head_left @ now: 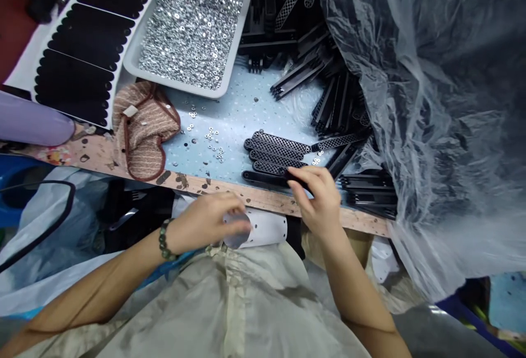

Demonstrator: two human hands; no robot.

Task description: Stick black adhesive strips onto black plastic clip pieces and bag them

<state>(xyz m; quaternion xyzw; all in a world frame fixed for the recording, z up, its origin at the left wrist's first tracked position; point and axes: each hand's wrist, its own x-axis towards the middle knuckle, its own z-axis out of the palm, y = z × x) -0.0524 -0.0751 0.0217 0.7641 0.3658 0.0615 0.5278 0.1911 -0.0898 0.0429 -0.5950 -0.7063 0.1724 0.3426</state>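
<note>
My right hand (319,200) pinches the right end of a slim black plastic strip (265,178) at the table's front edge. Just behind it lie several black strips with a lattice pattern (279,154), side by side. My left hand (209,220), slightly blurred, hovers in front of the edge with its thumb apart from the curled fingers; I see nothing held in it. Right by its fingertips is a white piece with small dark holes and a grey round end (267,228), over my lap. Small metal nuts (211,134) lie scattered on the blue tabletop (230,111).
A white tray (235,45) full of small metal nuts stands at the back. Left of it are a brown cloth (143,128), black scalloped sheets (78,81) and a purple cylindrical object (35,119). More black parts (337,100) pile up beside clear plastic sheeting (435,100) on the right.
</note>
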